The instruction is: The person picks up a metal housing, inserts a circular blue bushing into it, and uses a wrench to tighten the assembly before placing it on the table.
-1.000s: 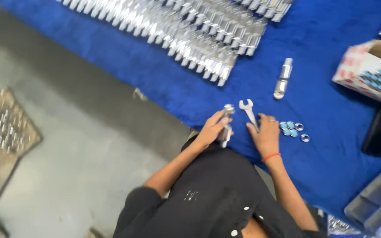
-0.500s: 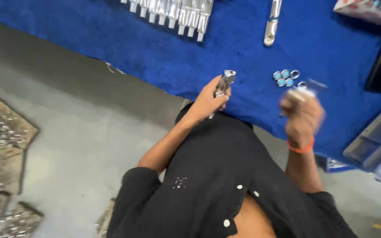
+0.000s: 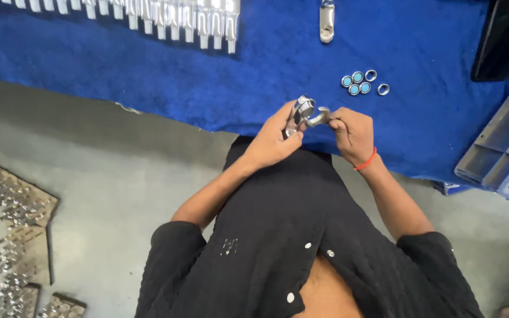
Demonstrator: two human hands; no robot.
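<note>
My left hand (image 3: 272, 141) grips a shiny metal part (image 3: 299, 113) with a round head, held just above the near edge of the blue cloth (image 3: 207, 82). My right hand (image 3: 353, 134), with an orange band on the wrist, holds a small open-ended wrench (image 3: 320, 118) against that part. The two hands meet in front of my black shirt. Several small rings (image 3: 360, 82), some with blue centres, lie on the cloth a little beyond my right hand.
A row of chrome parts (image 3: 160, 15) lines the far side of the cloth, and one single metal piece (image 3: 326, 20) lies beyond the rings. A grey plastic crate (image 3: 502, 147) stands at the right. Cardboard sheets with metal pieces (image 3: 13, 235) lie on the floor at left.
My right hand was away at the right near the rings; it has come back to the left hand and now sets the wrench against the part. The view has shifted closer.
</note>
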